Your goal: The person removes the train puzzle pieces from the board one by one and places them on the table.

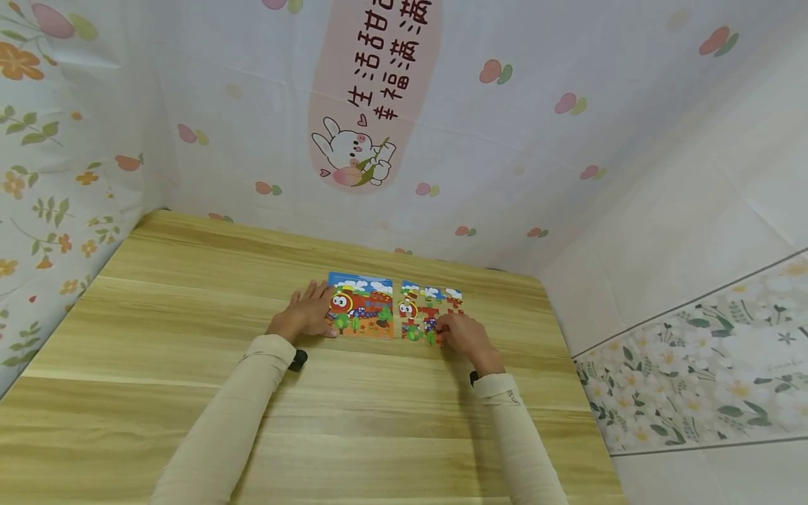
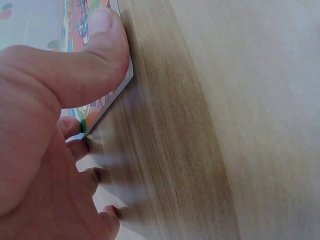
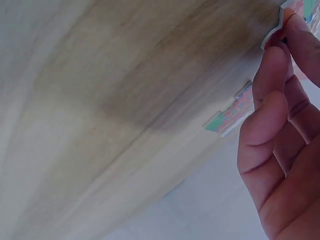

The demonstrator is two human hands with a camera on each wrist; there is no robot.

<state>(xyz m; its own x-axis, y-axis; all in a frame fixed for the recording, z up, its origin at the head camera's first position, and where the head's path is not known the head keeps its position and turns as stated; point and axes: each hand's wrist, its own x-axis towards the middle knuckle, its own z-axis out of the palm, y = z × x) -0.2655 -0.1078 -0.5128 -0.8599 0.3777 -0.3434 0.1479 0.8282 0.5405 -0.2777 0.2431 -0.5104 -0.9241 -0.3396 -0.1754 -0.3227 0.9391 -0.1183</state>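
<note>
A train picture card (image 1: pixel 366 308) lies flat on the wooden table. My left hand (image 1: pixel 306 315) rests at its left edge, fingers spread. In the left wrist view the thumb (image 2: pixel 107 50) presses on the card near a corner. Right of the card, partly joined jigsaw pieces (image 1: pixel 410 308) show the same train, with small gaps among those on the right. At their lower right, my right hand (image 1: pixel 466 333) pinches a jigsaw piece (image 3: pixel 276 36) between thumb and fingertips. The fingers cover much of that piece. Another part of the puzzle (image 3: pixel 232 112) lies beyond the hand in the right wrist view.
The wooden table (image 1: pixel 353 421) reaches back to a printed cloth (image 1: pixel 492 154) with a rabbit drawing. A flowered cloth (image 1: pixel 57 175) hangs on the left, and a tiled wall (image 1: pixel 694 315) stands on the right. Dark bands sit at both wrists.
</note>
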